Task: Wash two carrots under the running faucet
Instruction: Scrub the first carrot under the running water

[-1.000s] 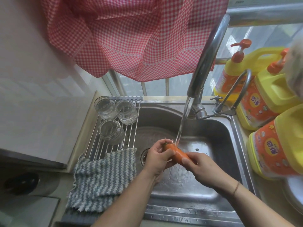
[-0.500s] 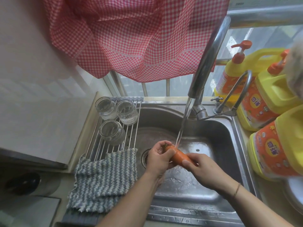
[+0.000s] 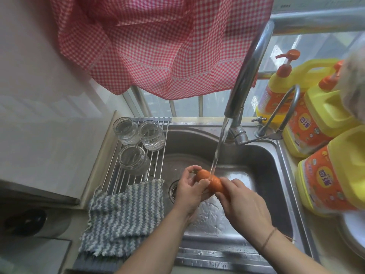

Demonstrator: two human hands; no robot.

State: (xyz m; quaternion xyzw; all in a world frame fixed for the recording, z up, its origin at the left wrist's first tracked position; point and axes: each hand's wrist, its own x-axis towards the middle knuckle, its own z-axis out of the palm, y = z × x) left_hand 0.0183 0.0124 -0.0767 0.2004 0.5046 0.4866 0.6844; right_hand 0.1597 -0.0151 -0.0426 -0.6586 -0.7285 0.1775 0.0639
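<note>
Three yellow jugs [image 3: 324, 119] with orange labels stand at the right edge of the frame; the labels carry characters too small and blurred to read, and two jugs have orange pump tops. At centre frame, over the steel sink [image 3: 262, 155], a carrot [image 3: 210, 179] lies with its long axis running from upper left to lower right, its blunt top end toward the upper left. Water [image 3: 219, 147] from the faucet [image 3: 248, 72] strikes its middle. The left hand [image 3: 190, 190] curls its fingers around the carrot's upper-left end, thumb on top; the right hand [image 3: 243, 204] grips the lower-right end, hiding the tip. The two hands sit close together, both clamped on the carrot. Left of the basin, three glasses [image 3: 136, 147] rest on a rack [image 3: 158, 161] above a striped cloth [image 3: 124, 220]. A red gingham curtain [image 3: 158, 42] hangs across the top.
</note>
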